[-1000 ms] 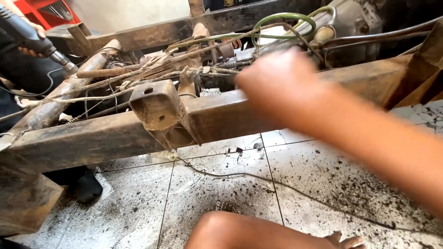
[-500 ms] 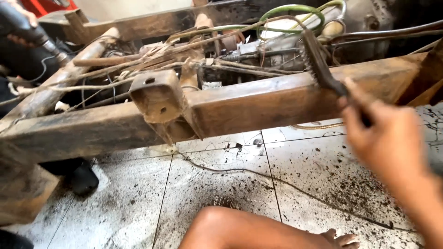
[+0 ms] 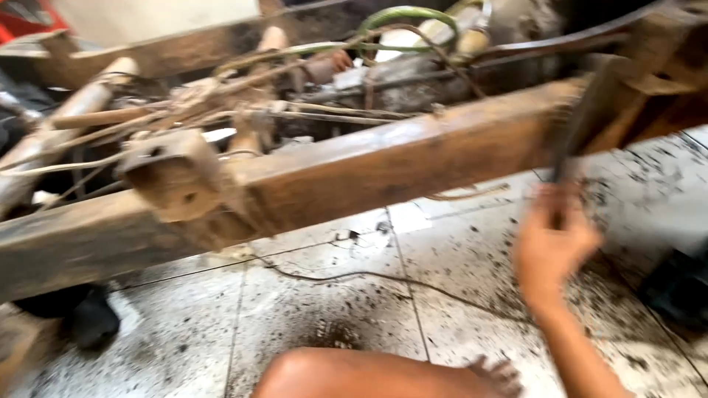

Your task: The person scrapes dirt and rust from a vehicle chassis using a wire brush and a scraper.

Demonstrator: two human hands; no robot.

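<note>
Right hand (image 3: 554, 247), fingers closed around brush (image 3: 582, 125), bristles on rusty beam (image 3: 383, 166) above fingers. Left hand unseen. Risk: brush slipping off edge, knuckles scraping rust.

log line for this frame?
right hand: grips wire brush | brush: against rusty frame rail | left hand: out of view

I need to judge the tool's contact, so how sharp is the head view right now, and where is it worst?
Head view: motion blur throughout, worst at the right hand and the dark tool it holds, which smears against the rusty frame rail; the bracket is soft-edged; daylight is even, with mild glare on the tiled floor.
</note>
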